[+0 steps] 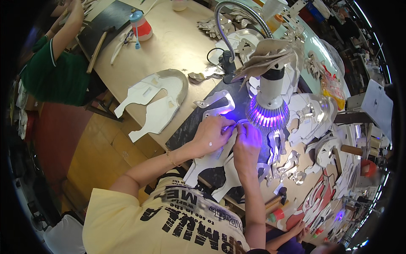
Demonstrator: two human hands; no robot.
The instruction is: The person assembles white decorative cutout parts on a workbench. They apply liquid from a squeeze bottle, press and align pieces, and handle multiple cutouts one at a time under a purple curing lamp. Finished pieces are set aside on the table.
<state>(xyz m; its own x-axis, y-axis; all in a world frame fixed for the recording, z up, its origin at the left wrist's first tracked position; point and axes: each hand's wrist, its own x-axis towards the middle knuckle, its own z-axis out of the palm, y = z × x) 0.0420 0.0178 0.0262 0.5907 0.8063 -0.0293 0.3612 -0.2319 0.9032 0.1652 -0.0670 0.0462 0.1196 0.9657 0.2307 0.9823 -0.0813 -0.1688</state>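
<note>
Under the violet-lit lamp point(270, 101), my left hand point(213, 133) and my right hand point(247, 146) meet with fingertips pinched at the top edge of a white U-shaped piece point(198, 166), which looks like a shoe upper. Its two legs reach down toward my body over a dark marbled board point(186, 131). Just beyond my left hand lies a small silvery-white bent piece point(226, 98). A similar white U-shaped upper point(177, 86) with a grey rim rests flat on the table to the left. My fingers hide the exact spot being gripped.
Grey cut pieces point(270, 57) are heaped on the lamp's top. White stacked pieces point(313, 120) and loose silvery pieces point(292, 163) crowd the right. A red-and-blue bottle point(141, 26) and a hammer point(98, 51) sit at the far left. Co-workers are at the upper left and lower right.
</note>
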